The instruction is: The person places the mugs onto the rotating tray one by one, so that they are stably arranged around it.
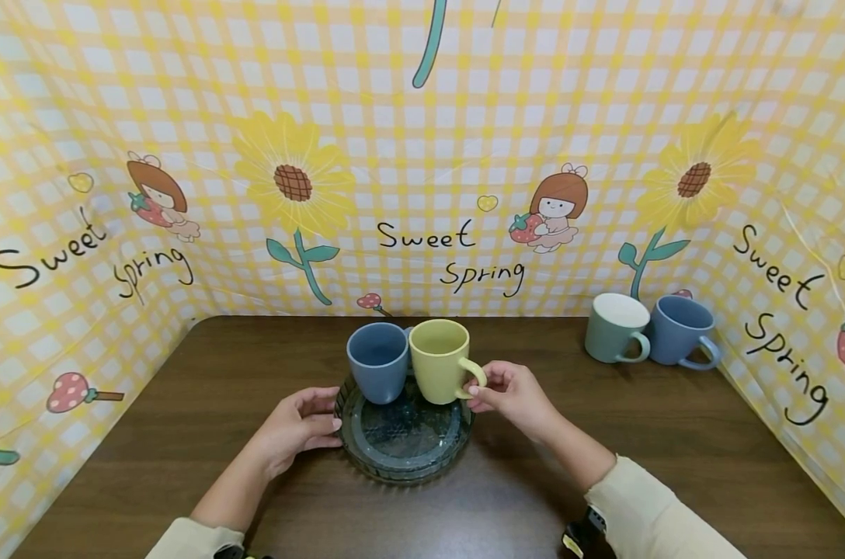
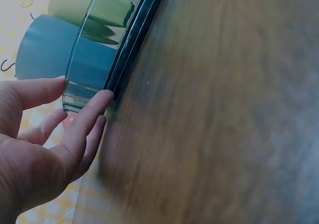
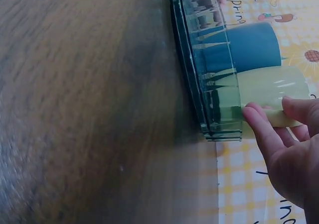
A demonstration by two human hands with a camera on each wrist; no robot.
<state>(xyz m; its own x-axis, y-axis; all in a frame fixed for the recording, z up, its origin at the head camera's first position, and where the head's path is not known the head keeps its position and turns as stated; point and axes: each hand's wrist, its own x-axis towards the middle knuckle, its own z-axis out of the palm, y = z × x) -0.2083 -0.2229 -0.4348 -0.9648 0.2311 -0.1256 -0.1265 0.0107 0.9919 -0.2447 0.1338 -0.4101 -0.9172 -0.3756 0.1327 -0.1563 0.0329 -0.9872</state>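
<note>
A round dark-tinted glass tray [image 1: 412, 435] with ridged walls sits in the middle of the brown table. Upright at its far side are a blue mug [image 1: 378, 363] and, to the right, a yellow mug [image 1: 438, 365]. My left hand [image 1: 298, 431] holds the tray's left side, thumb at the rim and a finger low on the wall in the left wrist view [image 2: 55, 144]. With thumb and fingers, my right hand [image 1: 513, 397] pinches the yellow mug's handle [image 3: 279, 117]. Whether the yellow mug's base touches the tray floor I cannot tell.
At the back right of the table [image 1: 150, 435] stand a green mug [image 1: 607, 338] with a white inside and another blue mug [image 1: 677, 330], side by side. A yellow checked cloth [image 1: 422, 155] with printed flowers hangs behind the table and along both sides.
</note>
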